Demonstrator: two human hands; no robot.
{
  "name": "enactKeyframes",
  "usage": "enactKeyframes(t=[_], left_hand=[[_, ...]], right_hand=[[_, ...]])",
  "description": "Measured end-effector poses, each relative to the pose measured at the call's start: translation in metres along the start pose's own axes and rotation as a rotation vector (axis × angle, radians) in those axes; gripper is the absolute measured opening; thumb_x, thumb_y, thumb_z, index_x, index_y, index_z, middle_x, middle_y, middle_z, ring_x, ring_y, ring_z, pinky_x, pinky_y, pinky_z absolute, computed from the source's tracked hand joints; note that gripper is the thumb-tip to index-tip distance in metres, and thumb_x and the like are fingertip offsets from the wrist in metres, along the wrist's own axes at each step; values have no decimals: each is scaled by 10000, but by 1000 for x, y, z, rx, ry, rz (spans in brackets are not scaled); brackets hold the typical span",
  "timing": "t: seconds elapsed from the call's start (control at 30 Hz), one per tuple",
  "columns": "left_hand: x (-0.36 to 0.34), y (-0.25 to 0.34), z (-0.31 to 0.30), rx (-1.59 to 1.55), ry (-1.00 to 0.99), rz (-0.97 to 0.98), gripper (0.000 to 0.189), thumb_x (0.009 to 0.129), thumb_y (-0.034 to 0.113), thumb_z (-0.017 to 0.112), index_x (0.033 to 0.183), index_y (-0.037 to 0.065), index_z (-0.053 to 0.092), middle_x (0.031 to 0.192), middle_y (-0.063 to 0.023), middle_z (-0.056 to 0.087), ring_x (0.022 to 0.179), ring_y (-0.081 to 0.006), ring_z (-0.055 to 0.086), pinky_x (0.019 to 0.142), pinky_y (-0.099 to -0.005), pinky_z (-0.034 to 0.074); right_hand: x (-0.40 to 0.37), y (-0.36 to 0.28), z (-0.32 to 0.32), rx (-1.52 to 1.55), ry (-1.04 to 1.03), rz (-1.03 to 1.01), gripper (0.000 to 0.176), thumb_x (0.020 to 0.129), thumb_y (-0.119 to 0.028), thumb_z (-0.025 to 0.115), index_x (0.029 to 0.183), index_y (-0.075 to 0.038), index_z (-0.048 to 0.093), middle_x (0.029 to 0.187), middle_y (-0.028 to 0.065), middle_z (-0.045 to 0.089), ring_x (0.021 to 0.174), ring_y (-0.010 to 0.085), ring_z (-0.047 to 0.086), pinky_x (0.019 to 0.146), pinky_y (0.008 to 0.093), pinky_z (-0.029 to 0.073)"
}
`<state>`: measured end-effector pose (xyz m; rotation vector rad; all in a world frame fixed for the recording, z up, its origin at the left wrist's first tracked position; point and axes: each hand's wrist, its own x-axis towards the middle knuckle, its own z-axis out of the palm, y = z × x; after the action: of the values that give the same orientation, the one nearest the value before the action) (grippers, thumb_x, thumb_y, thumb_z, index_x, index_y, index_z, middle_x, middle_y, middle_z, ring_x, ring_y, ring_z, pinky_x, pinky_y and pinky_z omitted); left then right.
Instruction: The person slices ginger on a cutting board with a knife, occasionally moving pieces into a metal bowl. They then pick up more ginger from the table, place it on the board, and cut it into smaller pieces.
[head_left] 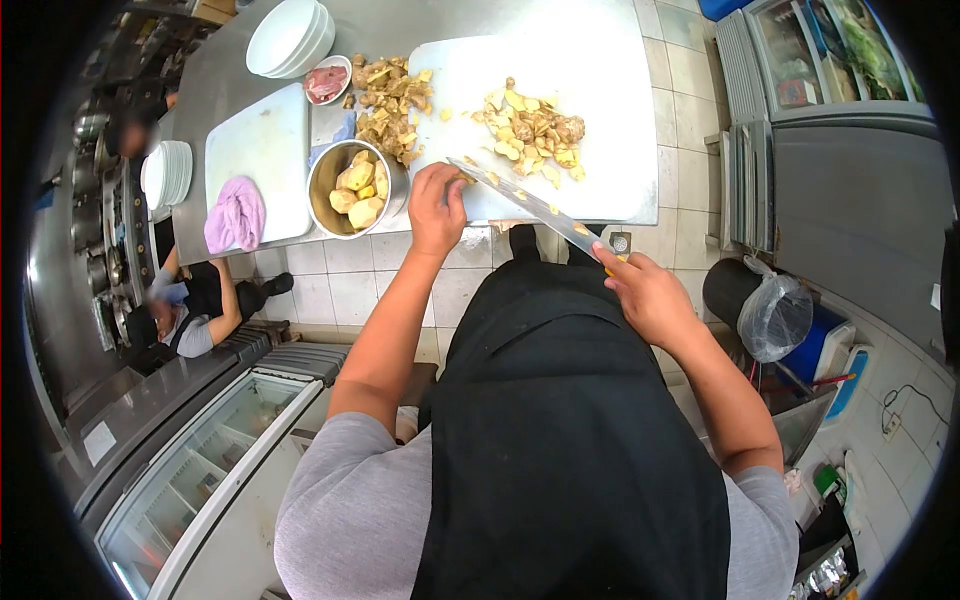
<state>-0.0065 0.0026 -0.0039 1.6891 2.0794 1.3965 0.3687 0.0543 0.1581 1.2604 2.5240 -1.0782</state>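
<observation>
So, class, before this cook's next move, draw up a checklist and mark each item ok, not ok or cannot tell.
1. Knife held by its handle in the right hand: ok.
2. Left hand well away from the blade: not ok, fingers are near its tip.
3. Blade free of bits: not ok, yellow pieces cling to it.
4. White board free of peelings: not ok.
5. Board secured against slipping: cannot tell.
6. Metal pot upright: ok.
</observation>
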Motion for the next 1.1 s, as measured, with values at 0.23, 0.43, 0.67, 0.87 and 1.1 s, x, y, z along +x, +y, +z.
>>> enactKeyframes(t=[0.23,0.43,0.67,0.87,1.1], left_hand=[[-1,-3,-4,11,-32,28,271,949,-45,798,1209,22,767,1263,-199,754,1157,-421,732,1019,-468,600],[-5,-5,-8,93,-35,137,350,943,-28,810,1283,21,745,1307,-204,730,1197,-422,711,1041,-498,572],[-7,1,-8,89,-48,106,333,937,-43,805,1262,26,769,1260,-178,705,1130,-405,689,999,-490,572],[-8,-1,-8,87,-29,72,331,929,-79,788,1245,20,773,1238,-177,700,1128,-398,690,982,-472,589],[-11,-6,-10,66,-53,48,337,927,-88,779,1245,22,765,1251,-190,703,1135,-421,698,1002,-485,590]], right_hand=[[69,1,34,194,-47,-69,510,1154,-200,675,1663,-180,648,1046,199,740,1018,445,740,914,540,592],[72,24,55,428,118,-216,528,1150,-168,683,1676,-180,642,1036,206,739,1018,432,734,929,522,576],[18,24,7,131,-34,-79,571,1132,-188,719,1694,-222,622,977,169,667,906,413,705,858,518,579],[13,18,-10,119,-90,-61,611,1111,-117,736,1704,-204,618,988,180,652,913,404,660,860,508,560],[62,18,31,133,-53,-99,581,1139,-160,709,1710,-205,611,966,201,664,902,413,665,892,517,559]])
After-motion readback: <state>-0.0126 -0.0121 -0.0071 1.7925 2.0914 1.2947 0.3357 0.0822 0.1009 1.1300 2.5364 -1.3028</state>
